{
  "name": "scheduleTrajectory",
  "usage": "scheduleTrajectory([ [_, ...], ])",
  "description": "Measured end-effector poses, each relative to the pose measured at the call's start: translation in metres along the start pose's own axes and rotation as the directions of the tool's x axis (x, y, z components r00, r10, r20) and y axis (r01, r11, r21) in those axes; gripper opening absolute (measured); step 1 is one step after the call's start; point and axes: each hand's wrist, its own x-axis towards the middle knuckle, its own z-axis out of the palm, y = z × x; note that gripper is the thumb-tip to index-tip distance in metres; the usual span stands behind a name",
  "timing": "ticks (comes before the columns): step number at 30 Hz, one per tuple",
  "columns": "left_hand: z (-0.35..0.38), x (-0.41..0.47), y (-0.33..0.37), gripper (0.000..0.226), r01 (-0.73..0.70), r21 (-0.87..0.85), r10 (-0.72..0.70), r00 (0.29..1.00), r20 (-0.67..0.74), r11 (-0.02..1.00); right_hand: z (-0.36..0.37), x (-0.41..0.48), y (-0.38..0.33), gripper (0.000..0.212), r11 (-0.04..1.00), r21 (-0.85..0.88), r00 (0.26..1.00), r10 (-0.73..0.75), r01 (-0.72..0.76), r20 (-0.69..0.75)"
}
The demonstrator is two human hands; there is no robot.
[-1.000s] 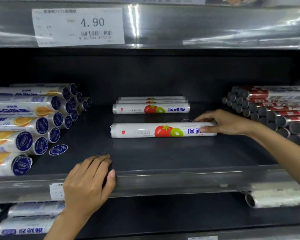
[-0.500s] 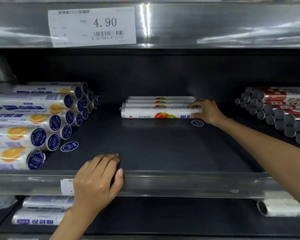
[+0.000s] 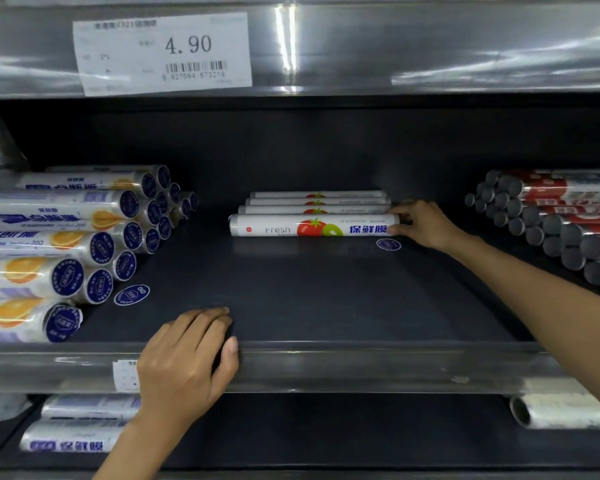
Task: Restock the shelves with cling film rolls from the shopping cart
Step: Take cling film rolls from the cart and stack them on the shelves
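Observation:
A white cling film roll (image 3: 312, 226) with a tomato and kiwi picture lies crosswise at the middle back of the dark shelf (image 3: 309, 299). Three like rolls (image 3: 316, 202) lie in a row right behind it. My right hand (image 3: 420, 225) reaches in from the right and its fingers grip the right end of the front roll. My left hand (image 3: 187, 362) rests over the shelf's front rail (image 3: 361, 367), fingers curled on the edge, thumb on the rail face. The shopping cart is out of view.
A stack of orange-print rolls with blue end caps (image 3: 70, 244) fills the shelf's left side. Red-and-grey rolls (image 3: 551, 220) are piled at the right. Two loose blue round stickers (image 3: 131, 294) lie on the shelf. A price tag (image 3: 161, 51) hangs above. More rolls (image 3: 80, 424) lie on the lower shelf.
My right hand has pushed the tomato-print roll from mid-shelf back against the row of like rolls. My left hand stayed on the front rail.

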Motion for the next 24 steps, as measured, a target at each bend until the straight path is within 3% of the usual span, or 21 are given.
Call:
scheduleTrajectory([
  [5, -0.0006, -0.0005, -0.0003, 0.042, 0.002, 0.0, -0.002, 1.0, 0.005, 1.0, 0.0056, -0.0037, 0.0013, 0.056, 0.999, -0.033, 0.996, -0.033, 0.031, -0.077],
  [8, -0.0007, -0.0002, -0.0006, 0.042, 0.006, 0.001, -0.006, 1.0, 0.013, 1.0, 0.0051, -0.003, 0.003, 0.046, 0.998, -0.014, 0.993, -0.066, 0.065, -0.098],
  [24, -0.0019, 0.0002, 0.0006, 0.043, 0.034, -0.016, -0.033, 0.999, 0.029, 0.999, 0.0035, -0.0064, 0.0066, 0.048, 0.999, -0.035, 0.999, -0.017, 0.015, -0.044],
])
